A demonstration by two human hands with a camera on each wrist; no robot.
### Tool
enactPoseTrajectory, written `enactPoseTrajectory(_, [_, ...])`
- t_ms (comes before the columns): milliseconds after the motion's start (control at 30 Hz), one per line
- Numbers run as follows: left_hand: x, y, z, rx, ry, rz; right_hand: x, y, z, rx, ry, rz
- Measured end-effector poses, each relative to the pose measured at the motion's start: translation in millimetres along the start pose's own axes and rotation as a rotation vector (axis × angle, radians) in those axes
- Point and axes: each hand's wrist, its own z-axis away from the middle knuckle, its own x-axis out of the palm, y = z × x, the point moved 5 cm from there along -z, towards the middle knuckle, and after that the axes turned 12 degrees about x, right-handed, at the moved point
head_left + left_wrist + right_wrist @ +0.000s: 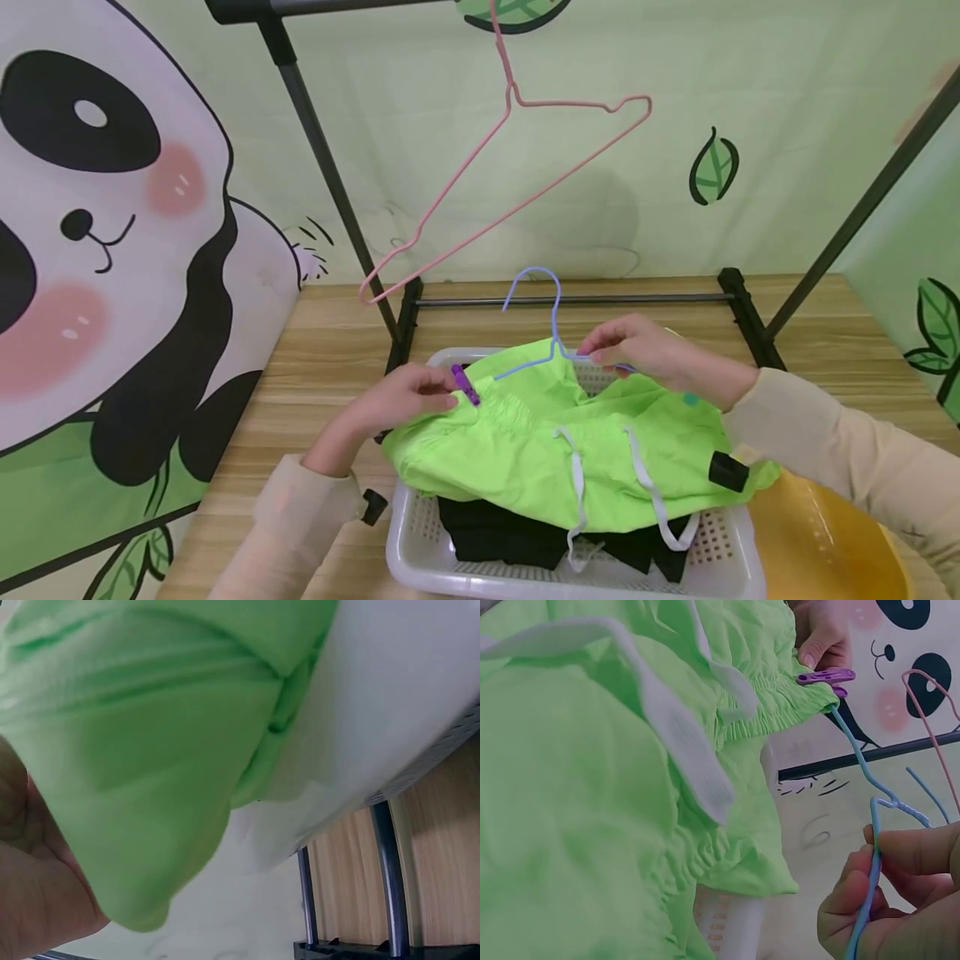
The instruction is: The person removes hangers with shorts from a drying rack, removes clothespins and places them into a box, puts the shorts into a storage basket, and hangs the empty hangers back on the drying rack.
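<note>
While the right hand (652, 354) pinches a blue hanger (555, 321), green shorts (517, 471) lie across a white basket (407, 537)

At the waistband's left end, the left hand (397, 400) grips the cloth just beside a purple clip (466, 385) — on that side the hanger's arm runs into the waistband. Thumb and fingers of the right hand hold the other arm, the hook upward. White drawstrings (646, 475) dangle in front, black clothing (502, 533) lies beneath, and a yellow basin (832, 533) sits to the right — above, a pink hanger (562, 103) hangs within a black rack (322, 158)
</note>
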Motion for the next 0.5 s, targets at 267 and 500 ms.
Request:
enactPoseTrajectory(267, [-4.4,2.2,6.2,0.020,-0.056,-0.025,-7.0,-5.1,6.7,-0.013,-0.051,0.040])
enactPoseTrajectory(500, [-7.1,-0.4,13.1,0.012,-0.079,0.025,-29.4,-8.8,22.6,-0.022,-0.005,0.115])
